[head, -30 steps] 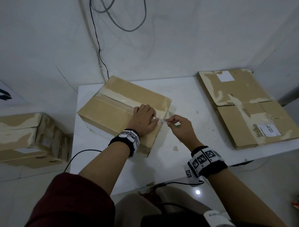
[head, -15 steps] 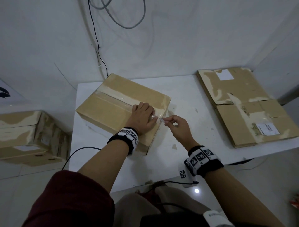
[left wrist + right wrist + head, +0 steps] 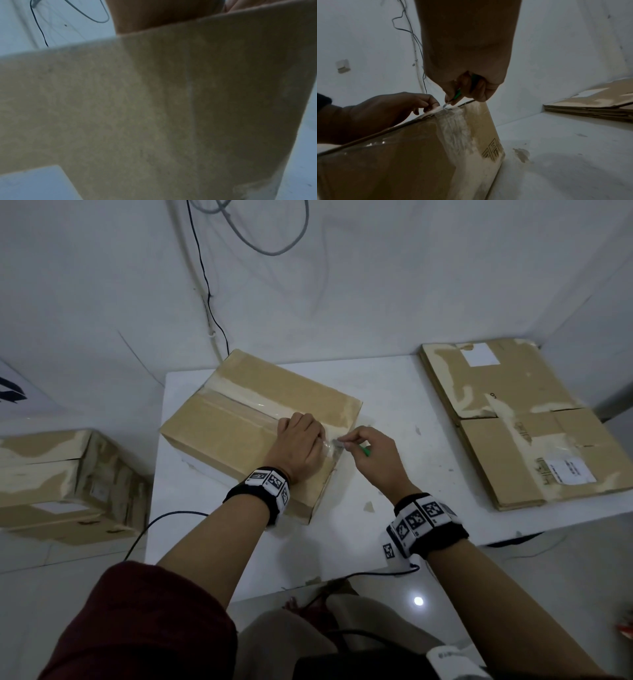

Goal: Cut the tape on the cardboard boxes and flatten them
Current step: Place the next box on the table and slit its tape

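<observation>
We press our left hand (image 3: 301, 446), fingers curled, on the box (image 3: 239, 419) on the table (image 3: 394, 392), while our right hand (image 3: 371, 453) grips a green cutter (image 3: 458, 93) at its tape (image 3: 453, 121)

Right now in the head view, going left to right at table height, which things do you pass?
Taped box off the table's left side → cardboard box on the table → left hand on its top → right hand holding a green-handled cutter → stack of flattened boxes.
</observation>
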### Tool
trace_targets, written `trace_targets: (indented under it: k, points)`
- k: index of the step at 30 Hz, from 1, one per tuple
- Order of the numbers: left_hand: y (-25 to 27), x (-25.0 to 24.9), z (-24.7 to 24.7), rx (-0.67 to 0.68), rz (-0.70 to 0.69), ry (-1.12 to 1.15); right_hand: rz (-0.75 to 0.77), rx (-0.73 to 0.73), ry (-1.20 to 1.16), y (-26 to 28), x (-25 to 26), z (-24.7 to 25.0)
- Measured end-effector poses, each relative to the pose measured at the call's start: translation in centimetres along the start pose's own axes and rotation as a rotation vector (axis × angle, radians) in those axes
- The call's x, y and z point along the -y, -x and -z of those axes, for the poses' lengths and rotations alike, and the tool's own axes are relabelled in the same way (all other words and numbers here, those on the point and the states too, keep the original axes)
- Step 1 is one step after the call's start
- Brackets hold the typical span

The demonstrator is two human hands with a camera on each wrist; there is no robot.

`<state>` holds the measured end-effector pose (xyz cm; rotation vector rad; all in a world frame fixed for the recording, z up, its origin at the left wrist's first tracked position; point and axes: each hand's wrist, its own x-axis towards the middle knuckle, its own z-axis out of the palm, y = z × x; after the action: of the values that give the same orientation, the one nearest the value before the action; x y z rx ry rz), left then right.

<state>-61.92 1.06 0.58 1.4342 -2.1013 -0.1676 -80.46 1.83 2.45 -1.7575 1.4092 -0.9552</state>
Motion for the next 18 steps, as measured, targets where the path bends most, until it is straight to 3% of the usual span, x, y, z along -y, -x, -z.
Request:
trace_targets:
  k: [7, 14, 18]
  points:
    - [0.2, -0.1, -0.1, -0.003, 0.013, -0.007, 0.015, 0.174, 0.172, -1.4, 1.2, -0.1]
    - [0.4, 0.0, 0.0, -0.003, -0.008, -0.028, -0.117, -0.008, -0.026, 0.8, 0.4, -0.5]
    - [0.5, 0.1, 0.1, 0.007, -0.024, -0.052, -0.097, -0.086, -0.085, 1.5, 0.8, -1.5]
